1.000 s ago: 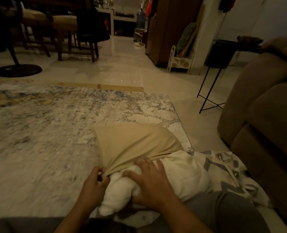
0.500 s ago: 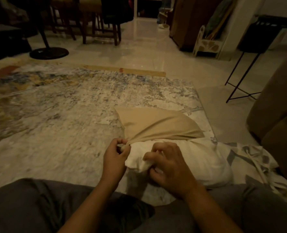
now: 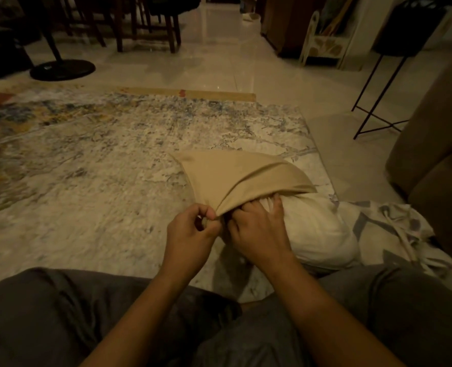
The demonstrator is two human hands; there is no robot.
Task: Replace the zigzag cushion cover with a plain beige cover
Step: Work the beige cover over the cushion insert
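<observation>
Left hand (image 3: pixel 193 231) pinching mouth edge of beige cover (image 3: pixel 240 176), holding it open. Right hand (image 3: pixel 259 229), fingers spread, pressing corner of white insert (image 3: pixel 317 229) under that edge; moments ago corner was gripped outside. Insert going in, bulk still bare right of right hand, zigzag cover (image 3: pixel 394 229) lying beyond.

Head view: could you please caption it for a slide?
Left hand pinches the beige cover; right hand presses the cushion under its edge.

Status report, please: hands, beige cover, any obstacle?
Left hand pinches beige cover edge. Right hand presses white insert in; insert partly covered. Zigzag cover off, lying at right. No obstacle.
</observation>
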